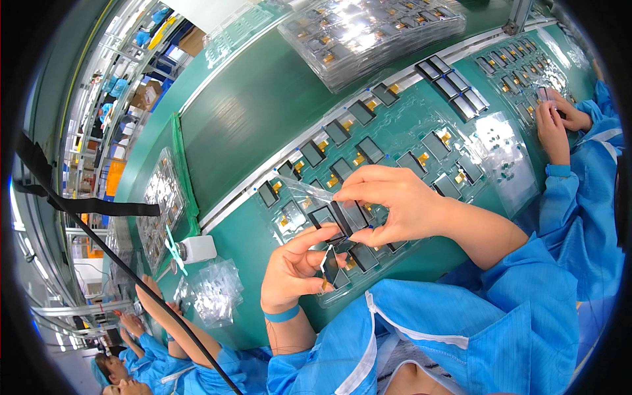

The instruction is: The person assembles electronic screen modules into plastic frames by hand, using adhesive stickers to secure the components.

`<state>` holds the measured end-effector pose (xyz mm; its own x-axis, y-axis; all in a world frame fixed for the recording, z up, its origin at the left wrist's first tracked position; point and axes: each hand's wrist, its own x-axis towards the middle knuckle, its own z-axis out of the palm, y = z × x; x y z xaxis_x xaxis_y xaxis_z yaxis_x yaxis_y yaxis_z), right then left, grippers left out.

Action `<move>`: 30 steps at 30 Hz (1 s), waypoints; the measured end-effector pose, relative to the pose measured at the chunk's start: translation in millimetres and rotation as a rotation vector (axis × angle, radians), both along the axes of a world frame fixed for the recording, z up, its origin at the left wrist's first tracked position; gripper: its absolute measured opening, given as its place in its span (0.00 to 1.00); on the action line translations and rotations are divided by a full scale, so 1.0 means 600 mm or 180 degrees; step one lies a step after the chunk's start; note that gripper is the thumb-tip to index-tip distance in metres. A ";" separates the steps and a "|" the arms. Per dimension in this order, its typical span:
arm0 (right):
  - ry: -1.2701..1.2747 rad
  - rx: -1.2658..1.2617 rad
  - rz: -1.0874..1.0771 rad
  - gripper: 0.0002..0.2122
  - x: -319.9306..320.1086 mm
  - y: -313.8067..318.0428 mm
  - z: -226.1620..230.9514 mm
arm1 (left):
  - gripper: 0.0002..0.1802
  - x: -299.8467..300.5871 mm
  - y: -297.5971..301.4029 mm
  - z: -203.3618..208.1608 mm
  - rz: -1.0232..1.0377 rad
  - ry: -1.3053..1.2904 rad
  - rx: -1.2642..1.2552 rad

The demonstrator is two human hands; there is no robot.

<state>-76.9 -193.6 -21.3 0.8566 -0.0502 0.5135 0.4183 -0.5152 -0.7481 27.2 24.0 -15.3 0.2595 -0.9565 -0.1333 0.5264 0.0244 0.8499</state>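
My left hand [289, 270] is closed on a small display panel [330, 264] with a gold flex tail, holding it tilted by thumb and fingers. My right hand [401, 207] pinches a thin dark-framed rectangular piece [351, 216] between thumb and forefinger. A strip of clear film [304, 191] slants up to the left from that hand's fingertips; whether it is attached to the piece I cannot tell. Below both hands lies a clear plastic tray [411, 128] with several display panels [338, 132] in its pockets, gold tails showing. My hands hide part of its near rows.
Dark-framed pieces [451, 85] stand in a block beyond the tray. Stacked clear trays [375, 46] sit at the back. To the left are a white container [199, 249], green tweezers [174, 251] and a plastic bag [217, 293]. Co-workers' hands [558, 122] work at right and left.
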 end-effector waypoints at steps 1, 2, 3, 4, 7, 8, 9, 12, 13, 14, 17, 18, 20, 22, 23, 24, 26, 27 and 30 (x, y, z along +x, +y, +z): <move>-0.0034 -0.0046 -0.0053 0.22 -0.002 0.001 0.002 | 0.41 -0.002 0.000 0.001 0.0073 0.0025 0.0042; -0.0065 -0.0094 -0.0109 0.24 -0.004 0.002 0.004 | 0.41 -0.002 0.000 0.001 0.0072 0.0023 0.0049; -0.0067 -0.0086 -0.0110 0.24 -0.005 0.002 0.007 | 0.41 -0.001 0.001 0.000 0.0040 -0.0046 -0.0045; -0.0054 0.0007 -0.0083 0.24 -0.007 0.001 0.010 | 0.41 -0.001 0.001 -0.001 0.0007 -0.0115 -0.0140; 0.0246 0.0395 -0.0044 0.23 -0.012 0.003 0.022 | 0.40 -0.003 -0.003 0.009 0.0031 -0.0049 -0.0033; 0.0529 0.0675 -0.0024 0.23 -0.013 0.004 0.023 | 0.40 -0.004 -0.006 0.008 0.0028 -0.0046 -0.0028; 0.0531 0.0677 -0.0028 0.23 -0.012 0.003 0.020 | 0.39 -0.003 -0.011 0.007 -0.0040 -0.0057 -0.0067; 0.0405 0.2174 0.0021 0.17 -0.007 -0.008 0.015 | 0.37 0.000 -0.012 0.007 -0.0079 -0.0187 0.0135; 0.0444 0.2981 -0.0007 0.16 -0.008 -0.025 0.020 | 0.37 0.001 -0.010 0.009 -0.0059 -0.0308 0.0378; 0.0073 0.3111 -0.0121 0.14 -0.003 -0.056 0.017 | 0.37 0.003 -0.004 0.009 -0.0038 -0.0313 0.0346; 0.0353 0.4773 0.1008 0.17 -0.001 -0.075 0.008 | 0.37 0.011 -0.011 -0.001 -0.0073 -0.0260 0.0634; 0.0443 0.5189 0.1309 0.19 0.003 -0.074 -0.009 | 0.38 0.007 -0.014 -0.001 -0.0084 -0.0196 0.0613; 0.0405 0.5360 0.1888 0.21 0.004 -0.067 -0.013 | 0.40 0.003 -0.011 0.000 -0.0140 -0.0191 0.0575; 0.0380 0.5390 0.2035 0.22 0.002 -0.062 -0.010 | 0.41 0.002 -0.012 -0.003 0.0002 -0.0070 0.0539; 0.0379 0.5444 0.2199 0.23 0.001 -0.060 -0.011 | 0.41 -0.001 -0.014 0.000 0.0083 -0.0004 0.0579; 0.0378 0.5499 0.2368 0.23 0.000 -0.060 -0.011 | 0.41 -0.002 -0.017 0.002 0.0048 -0.0011 0.0562; 0.0332 0.5504 0.2457 0.24 0.000 -0.064 -0.013 | 0.42 -0.004 -0.023 0.006 0.0164 -0.0192 0.0804; 0.0312 0.5524 0.2570 0.24 0.000 -0.066 -0.014 | 0.42 -0.004 -0.025 0.008 0.0141 -0.0206 0.0799; 0.0241 0.5385 0.2735 0.25 -0.002 -0.069 -0.013 | 0.44 -0.008 -0.026 0.011 0.0134 -0.0337 0.0935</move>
<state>-78.1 -234.7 -28.9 0.9351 0.0023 0.3543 0.0737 0.9768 -0.2009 22.3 8.2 -8.7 0.3251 -0.8692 -0.3726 0.4383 -0.2106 0.8738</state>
